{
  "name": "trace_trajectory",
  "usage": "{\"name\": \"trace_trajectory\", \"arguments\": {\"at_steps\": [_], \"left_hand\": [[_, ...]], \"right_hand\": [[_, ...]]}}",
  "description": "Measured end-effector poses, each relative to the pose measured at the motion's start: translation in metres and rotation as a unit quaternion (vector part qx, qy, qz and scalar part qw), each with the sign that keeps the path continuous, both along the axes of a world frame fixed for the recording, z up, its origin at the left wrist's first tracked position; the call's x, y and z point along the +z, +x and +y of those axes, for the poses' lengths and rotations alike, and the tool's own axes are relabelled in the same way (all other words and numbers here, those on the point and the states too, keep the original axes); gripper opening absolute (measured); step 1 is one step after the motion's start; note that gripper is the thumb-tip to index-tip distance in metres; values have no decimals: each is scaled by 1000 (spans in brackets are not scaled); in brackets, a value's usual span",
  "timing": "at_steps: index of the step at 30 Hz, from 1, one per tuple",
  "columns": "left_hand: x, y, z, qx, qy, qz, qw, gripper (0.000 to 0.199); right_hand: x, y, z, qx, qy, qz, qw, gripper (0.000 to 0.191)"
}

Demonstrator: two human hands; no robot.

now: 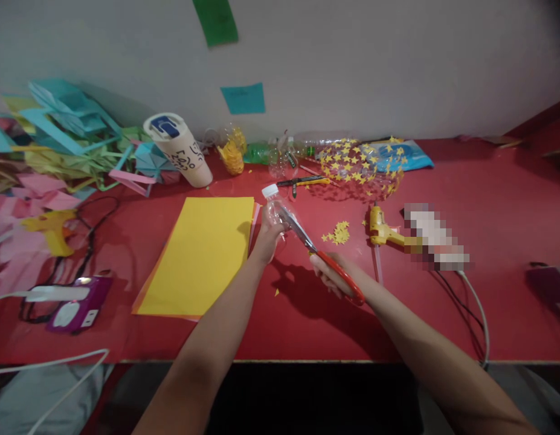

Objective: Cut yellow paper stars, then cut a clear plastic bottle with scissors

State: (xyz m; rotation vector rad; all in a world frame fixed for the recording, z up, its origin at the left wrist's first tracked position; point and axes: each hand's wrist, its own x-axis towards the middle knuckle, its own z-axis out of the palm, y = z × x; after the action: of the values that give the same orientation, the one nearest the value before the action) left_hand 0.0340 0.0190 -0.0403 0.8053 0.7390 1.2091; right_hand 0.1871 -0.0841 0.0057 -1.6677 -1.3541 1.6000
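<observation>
My left hand (267, 237) is closed around a clear plastic bottle piece (276, 209) with a white cap, held above the red table. In my right hand (330, 273) is a pair of scissors (336, 273) with red handles. The metal blades point up and left and meet the clear plastic beside my left fingers; whether they are cutting into it I cannot tell. Left of my left hand lies a stack of coloured paper (202, 254), yellow on top. Small yellow paper stars (338, 233) lie in a pile beyond the scissors.
A yellow glue gun (383, 229) lies to the right, another glue gun (53, 231) at left near a purple power strip (78, 305). Along the wall stand a white cup (184, 154), clear bottles and a star-covered plastic piece (352, 163). Folded paper (75, 121) heaps at far left. Cables cross the table.
</observation>
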Motion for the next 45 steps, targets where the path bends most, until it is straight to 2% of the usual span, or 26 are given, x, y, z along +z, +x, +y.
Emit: {"name": "trace_trajectory", "arguments": {"at_steps": [10,17,22,26,37,45], "left_hand": [[-13,-2,7,-20,46,36,998,57],[-11,-3,6,-18,48,39,998,55],[-11,-1,5,-51,65,57,995,62],[-12,0,3,-49,63,56,995,63],[-19,0,5,-41,74,74,994,69],[-18,-3,8,-52,86,91,991,66]], "right_hand": [[3,-3,-1,-31,-32,-18,999,60],[4,-3,0,-28,-34,-7,999,56],[3,-3,0,-17,-12,17,1000,54],[5,-3,-1,-16,-1,19,1000,57],[5,-5,-1,-46,-34,-22,998,58],[7,-3,0,-30,-12,35,999,61]]}}
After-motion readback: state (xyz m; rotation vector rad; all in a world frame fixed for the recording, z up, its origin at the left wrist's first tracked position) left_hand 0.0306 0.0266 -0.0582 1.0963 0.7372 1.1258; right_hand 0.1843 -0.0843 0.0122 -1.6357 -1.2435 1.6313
